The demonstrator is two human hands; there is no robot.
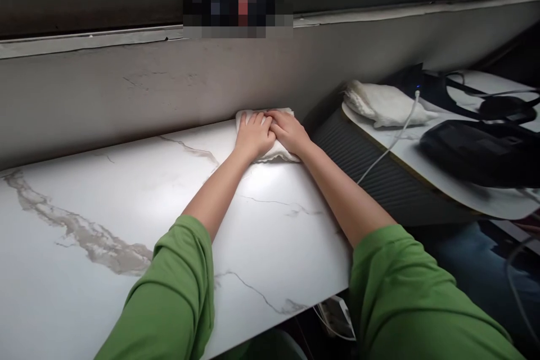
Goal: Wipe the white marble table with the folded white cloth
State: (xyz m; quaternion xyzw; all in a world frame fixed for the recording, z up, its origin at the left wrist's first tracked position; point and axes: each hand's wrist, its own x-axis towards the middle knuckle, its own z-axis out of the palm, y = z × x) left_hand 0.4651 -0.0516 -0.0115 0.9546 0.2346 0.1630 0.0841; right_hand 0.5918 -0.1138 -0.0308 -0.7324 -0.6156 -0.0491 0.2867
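Observation:
A folded white cloth (276,153) lies at the far right corner of a white marble-patterned table (177,197), close to the wall. My left hand (255,136) rests flat on the cloth with its fingers spread. Beside it, my right hand (289,130) presses on the cloth too, its fingers stretched towards the left hand and touching it. Neither hand is wrapped round the cloth. Both arms reach forward from green sleeves.
On the right, a second white table (459,194) bears another white cloth (386,104), a black bag-like item (485,152) and black straps. A white cable (390,148) hangs over its edge. A grey wall (126,90) runs behind the marble-patterned table.

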